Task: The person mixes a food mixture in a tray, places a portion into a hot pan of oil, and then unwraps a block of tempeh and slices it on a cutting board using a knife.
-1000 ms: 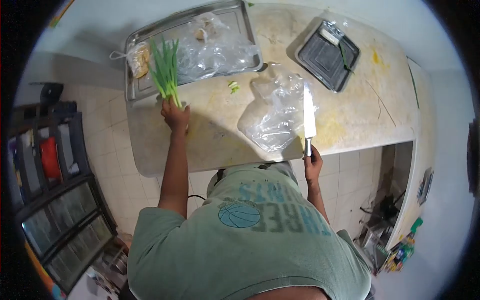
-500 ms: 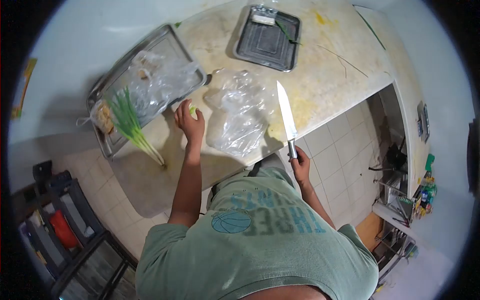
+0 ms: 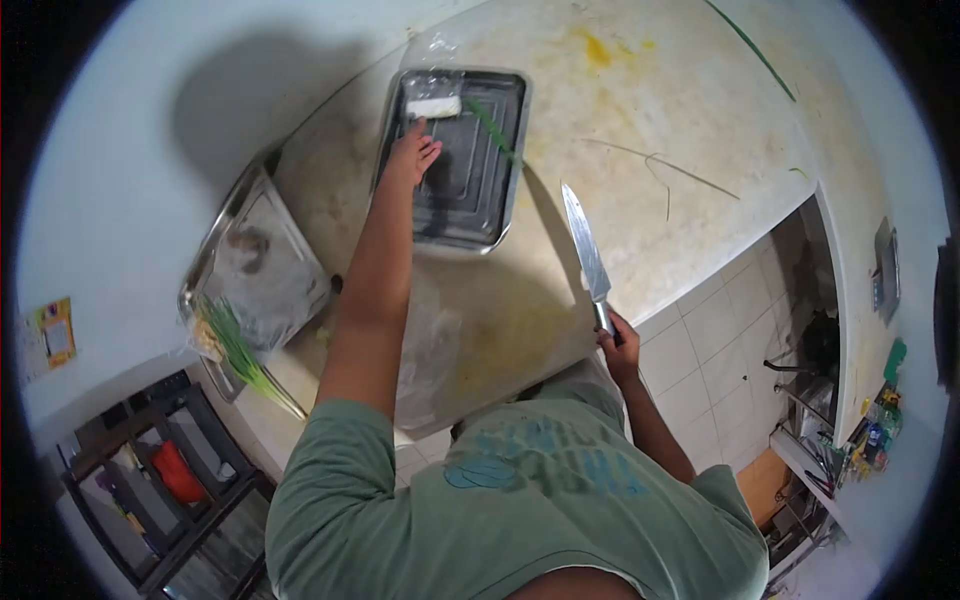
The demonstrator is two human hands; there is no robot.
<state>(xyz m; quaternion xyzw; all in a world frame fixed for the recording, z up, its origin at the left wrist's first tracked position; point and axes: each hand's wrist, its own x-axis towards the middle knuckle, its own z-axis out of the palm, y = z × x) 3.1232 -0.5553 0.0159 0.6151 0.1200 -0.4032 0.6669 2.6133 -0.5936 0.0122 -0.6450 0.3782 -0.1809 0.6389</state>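
My right hand (image 3: 620,347) is wrapped around the handle of a kitchen knife (image 3: 586,240). The blade points away from me, over the table's near edge. Stretched far forward, my left hand (image 3: 416,156) is over a dark metal tray (image 3: 462,240), its fingers apart and the foremost at the edge of a white block (image 3: 433,107). Whether that finger touches the block I cannot tell. In the same tray a green leaf strip (image 3: 492,130) lies across the right rim. A clear plastic bag (image 3: 425,360) is partly hidden under my left forearm.
At the left, a second metal tray (image 3: 222,238) holds plastic bags, with spring onions (image 3: 240,350) lying over its near edge. Thin dry stalks (image 3: 690,178) and a long green leaf (image 3: 755,50) lie on the table (image 3: 560,100). A black rack (image 3: 165,480) stands lower left.
My left hand has gone from the table beside the plastic bag to the white block in the far tray. The knife remains in my right hand. The whole view has shifted.
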